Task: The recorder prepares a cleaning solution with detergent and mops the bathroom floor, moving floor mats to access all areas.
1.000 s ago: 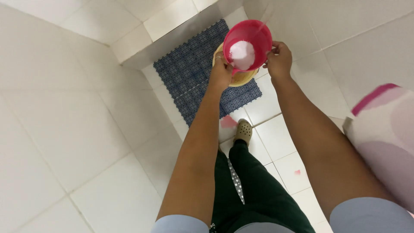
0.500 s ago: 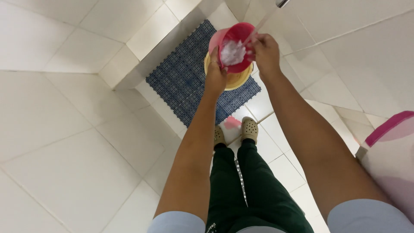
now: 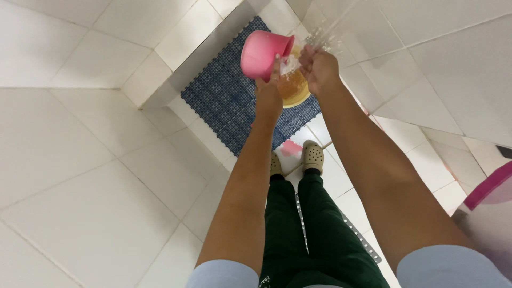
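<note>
Head view looks straight down on a pink scoop (image 3: 261, 53), held out in front at arm's length and tipped on its side so that its mouth faces right and water spills from it. The left hand (image 3: 268, 96) has its grip clenched around the scoop's lower edge or handle, which is why the scoop can lean that far without dropping. Just to the right, the right hand (image 3: 319, 66) sits under the falling water (image 3: 290, 64), fingers curled loosely and grasping nothing; drops scatter above it, so it looks placed there to be rinsed. Directly below both hands, partly hidden by them, is a yellow basin (image 3: 296, 90) on the floor, seemingly set there so the runoff lands in it. The basin rests on a blue perforated mat (image 3: 229, 101) that lies against a raised tiled step (image 3: 176, 53) at the far left. Nearer, two feet in pale clogs (image 3: 313, 156) stand on white floor tiles (image 3: 96, 202), with a small pink thing (image 3: 290, 148) between them and the mat; what it is cannot be told. Dark green trousers (image 3: 304, 234) fill the near middle, and a pink-rimmed container (image 3: 490, 186) shows at the right edge
</note>
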